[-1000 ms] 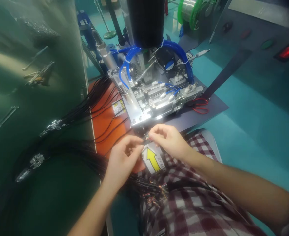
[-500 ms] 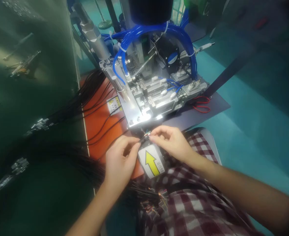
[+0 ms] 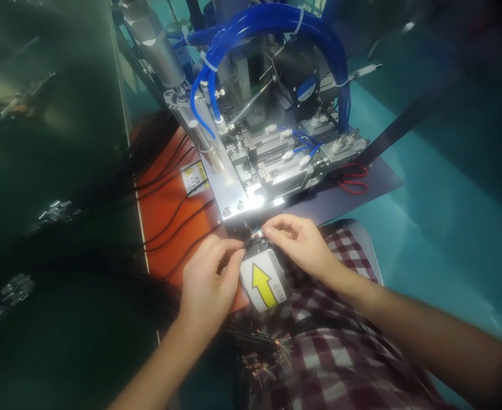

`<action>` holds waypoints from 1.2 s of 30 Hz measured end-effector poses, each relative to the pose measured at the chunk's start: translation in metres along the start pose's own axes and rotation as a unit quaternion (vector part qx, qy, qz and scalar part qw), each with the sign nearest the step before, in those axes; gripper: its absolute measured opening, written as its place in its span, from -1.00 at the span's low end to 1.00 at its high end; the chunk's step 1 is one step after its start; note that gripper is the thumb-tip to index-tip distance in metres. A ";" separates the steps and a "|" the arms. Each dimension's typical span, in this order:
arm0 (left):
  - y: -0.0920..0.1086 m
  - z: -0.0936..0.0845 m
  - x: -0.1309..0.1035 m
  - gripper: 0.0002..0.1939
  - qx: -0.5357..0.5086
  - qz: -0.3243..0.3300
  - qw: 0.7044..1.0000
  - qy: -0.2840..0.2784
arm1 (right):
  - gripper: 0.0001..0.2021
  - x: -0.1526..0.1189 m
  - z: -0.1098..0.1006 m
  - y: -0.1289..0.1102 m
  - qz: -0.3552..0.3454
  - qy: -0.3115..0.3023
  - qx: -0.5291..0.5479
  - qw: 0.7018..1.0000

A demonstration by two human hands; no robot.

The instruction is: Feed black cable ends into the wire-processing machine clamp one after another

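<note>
My left hand (image 3: pixel 212 270) is closed in a pinch on a black cable at the front edge of the machine (image 3: pixel 272 165). Thin coloured wires (image 3: pixel 257 232) fan out from the cable's end, just past that pinch. From the right, the thumb and forefinger of my right hand (image 3: pixel 300 242) close on the tips of these wires. Both hands meet above a small dark fixture (image 3: pixel 257 246), partly hidden by the fingers. Right below it is a white plate (image 3: pixel 251 290) bearing a yellow arrow.
Blue air hoses (image 3: pixel 272 20) arch over the machine. Black cables (image 3: pixel 157 131) cross the orange mat (image 3: pixel 161 216) at left. Stripped cable ends (image 3: pixel 263 359) lie near my lap, by checked cloth (image 3: pixel 328 364). Shiny connectors (image 3: pixel 18 287) rest on the dark green surface at far left.
The view has shifted slightly, so the machine looks a little larger and nearer. My right fingertips have moved slightly right, showing more of the wire ends. My left hand keeps its pinch.
</note>
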State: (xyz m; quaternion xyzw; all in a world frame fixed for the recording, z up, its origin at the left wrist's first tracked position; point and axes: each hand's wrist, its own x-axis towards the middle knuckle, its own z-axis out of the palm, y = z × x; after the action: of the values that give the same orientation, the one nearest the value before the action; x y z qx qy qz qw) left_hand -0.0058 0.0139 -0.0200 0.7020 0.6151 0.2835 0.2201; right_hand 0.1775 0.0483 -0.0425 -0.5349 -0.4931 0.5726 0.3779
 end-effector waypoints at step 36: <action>-0.006 0.001 0.002 -0.78 0.021 0.079 0.997 -0.003 | -0.83 0.008 0.001 -0.004 0.088 -0.076 0.061 0.991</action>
State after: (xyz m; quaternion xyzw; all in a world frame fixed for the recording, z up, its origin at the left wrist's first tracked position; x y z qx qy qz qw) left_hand -0.0089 0.0169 -0.0245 0.7538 0.5628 0.2849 0.1841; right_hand 0.1754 0.0567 -0.0407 -0.5071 -0.4354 0.6717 0.3196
